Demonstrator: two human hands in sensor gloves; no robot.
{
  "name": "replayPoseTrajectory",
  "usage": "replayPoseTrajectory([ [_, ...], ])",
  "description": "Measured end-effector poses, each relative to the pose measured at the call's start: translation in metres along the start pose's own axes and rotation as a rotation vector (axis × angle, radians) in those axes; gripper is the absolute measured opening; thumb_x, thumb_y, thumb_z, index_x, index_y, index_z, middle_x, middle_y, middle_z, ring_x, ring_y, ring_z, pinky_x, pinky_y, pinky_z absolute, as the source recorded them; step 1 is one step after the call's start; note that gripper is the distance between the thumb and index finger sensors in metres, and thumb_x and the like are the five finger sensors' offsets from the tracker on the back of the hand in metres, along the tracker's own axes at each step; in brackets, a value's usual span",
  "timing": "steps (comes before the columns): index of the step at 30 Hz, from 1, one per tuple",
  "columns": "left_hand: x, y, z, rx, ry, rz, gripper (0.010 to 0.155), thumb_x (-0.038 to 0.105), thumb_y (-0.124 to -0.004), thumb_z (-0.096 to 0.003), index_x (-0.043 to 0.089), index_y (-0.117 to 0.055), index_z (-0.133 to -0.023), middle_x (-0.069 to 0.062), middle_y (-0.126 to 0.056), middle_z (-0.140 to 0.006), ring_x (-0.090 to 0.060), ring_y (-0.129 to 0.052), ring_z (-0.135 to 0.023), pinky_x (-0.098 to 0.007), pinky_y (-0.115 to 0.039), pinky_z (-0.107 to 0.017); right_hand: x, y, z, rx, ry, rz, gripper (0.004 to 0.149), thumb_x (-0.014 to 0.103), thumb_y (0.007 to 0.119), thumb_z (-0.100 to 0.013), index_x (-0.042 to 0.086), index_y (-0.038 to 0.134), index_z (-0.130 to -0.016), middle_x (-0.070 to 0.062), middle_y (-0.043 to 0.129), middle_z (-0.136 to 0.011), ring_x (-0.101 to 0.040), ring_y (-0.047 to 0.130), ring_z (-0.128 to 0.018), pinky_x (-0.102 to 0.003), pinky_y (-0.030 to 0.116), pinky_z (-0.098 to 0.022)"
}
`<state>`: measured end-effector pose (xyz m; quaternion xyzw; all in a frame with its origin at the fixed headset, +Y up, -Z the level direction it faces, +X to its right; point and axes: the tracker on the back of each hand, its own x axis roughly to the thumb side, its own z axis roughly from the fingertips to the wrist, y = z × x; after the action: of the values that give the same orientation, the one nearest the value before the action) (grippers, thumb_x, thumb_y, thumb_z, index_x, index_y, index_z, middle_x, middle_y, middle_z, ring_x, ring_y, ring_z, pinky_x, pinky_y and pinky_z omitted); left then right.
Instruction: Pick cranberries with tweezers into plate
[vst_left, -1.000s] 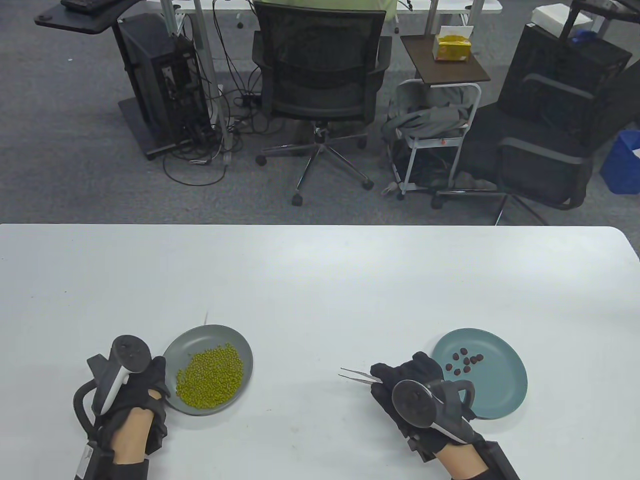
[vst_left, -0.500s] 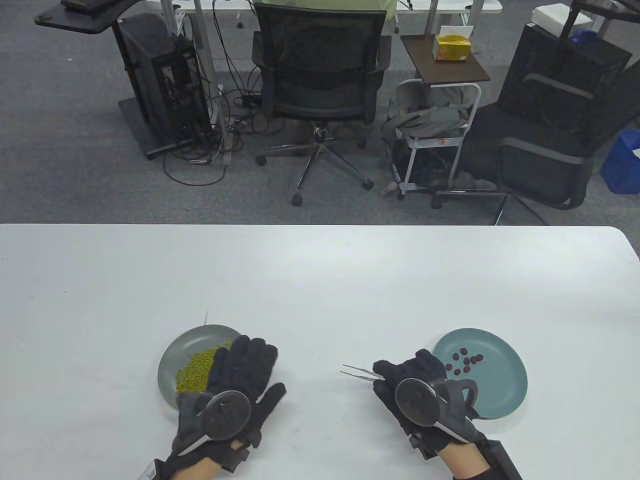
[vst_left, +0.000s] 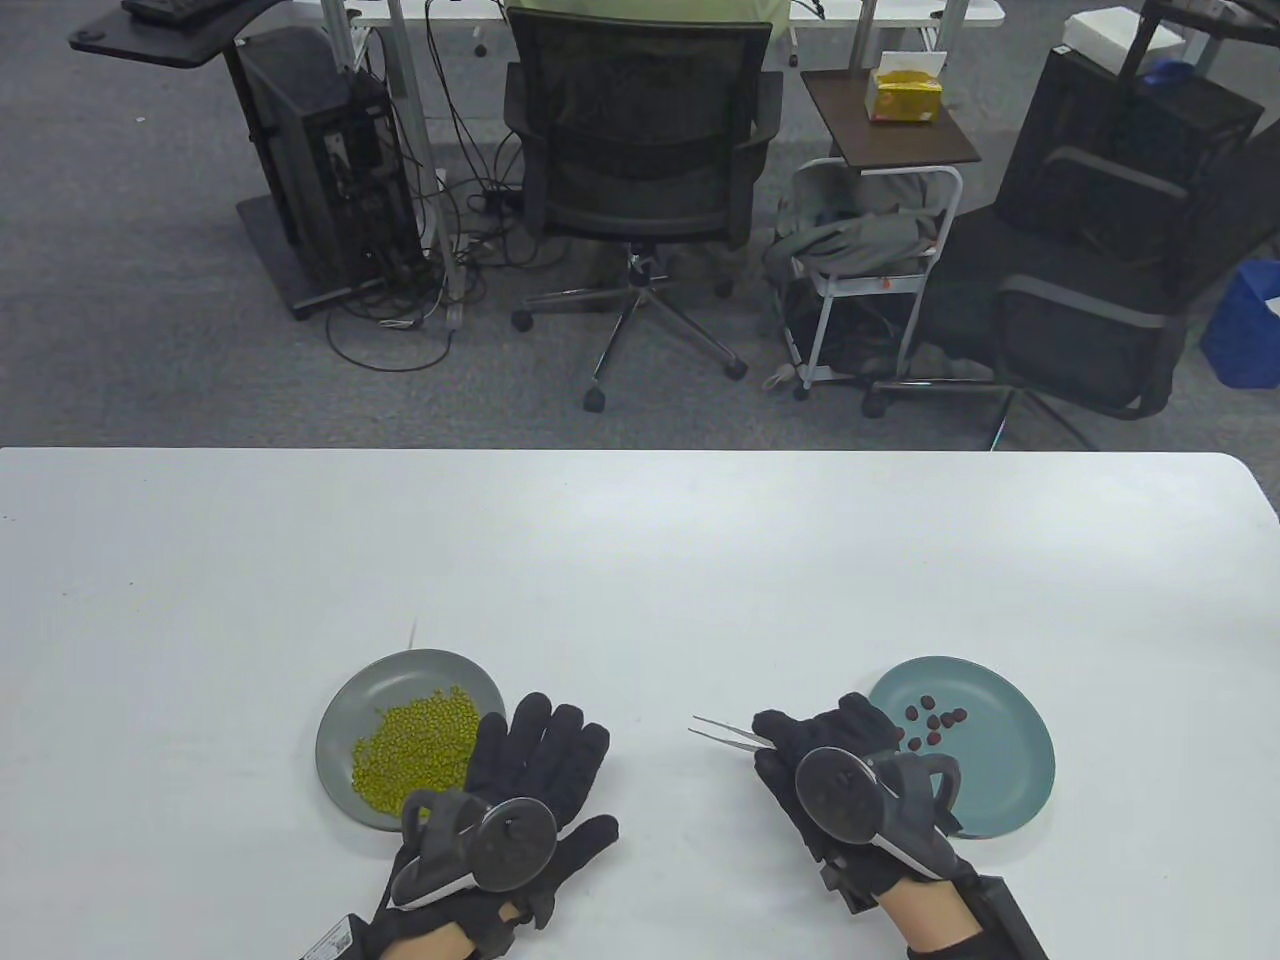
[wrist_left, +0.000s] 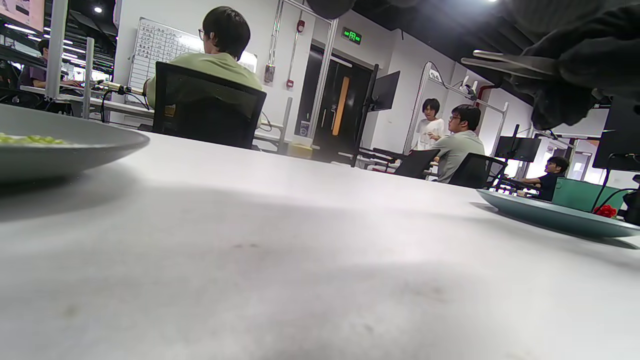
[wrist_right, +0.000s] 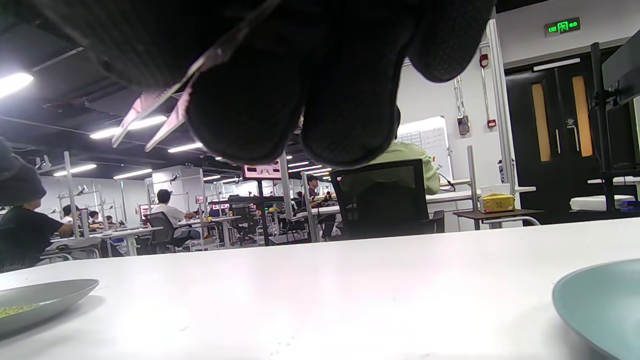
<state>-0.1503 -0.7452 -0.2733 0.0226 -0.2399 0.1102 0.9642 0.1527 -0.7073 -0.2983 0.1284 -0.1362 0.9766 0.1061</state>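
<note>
The left hand (vst_left: 520, 790) is seen at 7 o'clock on the table (vst_left: 640, 560), laid flat with the fingers (vst_left: 545, 735) spread wide and nothing held; its fingertips lie at the 4 o'clock rim of the grey plate (vst_left: 345, 720). The right hand (vst_left: 840, 780) is seen at 5 o'clock, closed round the tweezers (vst_left: 725, 733), whose two tips are slightly parted and point toward 10 o'clock. Nothing is seen between the tips. In the right wrist view the tweezers (wrist_right: 155, 112) are seen projecting from under the gloved fingers (wrist_right: 240, 110), raised above the table.

Green beans (vst_left: 415, 750) are piled in the grey plate. The cranberries (vst_left: 932, 722) lie in a loose cluster in the teal plate (vst_left: 1000, 770), toward its 10 o'clock side, just beside the right hand's knuckles. The two plates are well apart, with both hands between them.
</note>
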Motion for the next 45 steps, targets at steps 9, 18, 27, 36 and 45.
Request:
replayPoseTrajectory([
  [9, -0.001, 0.000, -0.001, 0.004, 0.007, -0.006, 0.081, 0.071, -0.064, -0.0427, 0.037, -0.032, -0.108, 0.004, -0.040, -0.113, -0.032, -0.031, -0.112, -0.061, -0.028, -0.078, 0.003, 0.000, -0.002, 0.011, 0.019, 0.036, 0.050, 0.051, 0.069, -0.037, 0.034, 0.075, -0.084, 0.017, 0.093, -0.064, -0.013, 0.092, -0.070, -0.048, 0.054, -0.074],
  [18, -0.002, -0.002, 0.001, 0.025, 0.024, -0.012, 0.083, 0.072, -0.064, -0.0425, 0.036, -0.030, -0.108, 0.002, -0.040, -0.113, -0.033, -0.032, -0.112, -0.061, -0.030, -0.078, 0.032, 0.020, -0.062, 0.201, 0.015, 0.311, 0.050, 0.046, 0.069, -0.038, 0.038, 0.069, -0.087, 0.019, 0.091, -0.072, -0.015, 0.089, -0.079, -0.048, 0.052, -0.075],
  [27, -0.006, 0.000, 0.000, 0.023, 0.053, -0.007, 0.083, 0.072, -0.064, -0.0425, 0.036, -0.029, -0.109, 0.002, -0.039, -0.113, -0.034, -0.031, -0.112, -0.061, -0.029, -0.078, 0.051, 0.080, -0.128, 0.338, 0.048, 0.477, 0.050, 0.046, 0.069, -0.037, 0.038, 0.067, -0.087, 0.019, 0.091, -0.075, -0.015, 0.088, -0.080, -0.047, 0.051, -0.075],
  [36, -0.005, -0.006, -0.003, -0.026, 0.059, -0.021, 0.083, 0.072, -0.065, -0.0423, 0.036, -0.029, -0.109, 0.002, -0.038, -0.113, -0.034, -0.029, -0.112, -0.061, -0.028, -0.078, 0.053, 0.113, -0.137, 0.338, 0.066, 0.566, 0.048, 0.049, 0.071, -0.037, 0.042, 0.070, -0.084, 0.019, 0.092, -0.073, -0.015, 0.084, -0.086, -0.047, 0.048, -0.076],
  [45, -0.001, -0.008, 0.000, -0.074, 0.052, -0.022, 0.085, 0.072, -0.065, -0.0426, 0.035, -0.027, -0.109, 0.002, -0.034, -0.114, -0.035, -0.025, -0.112, -0.062, -0.022, -0.077, 0.050, 0.092, -0.123, 0.334, 0.078, 0.511, 0.053, 0.050, 0.063, -0.038, 0.043, 0.061, -0.090, 0.015, 0.076, -0.095, -0.018, 0.074, -0.095, -0.047, 0.044, -0.078],
])
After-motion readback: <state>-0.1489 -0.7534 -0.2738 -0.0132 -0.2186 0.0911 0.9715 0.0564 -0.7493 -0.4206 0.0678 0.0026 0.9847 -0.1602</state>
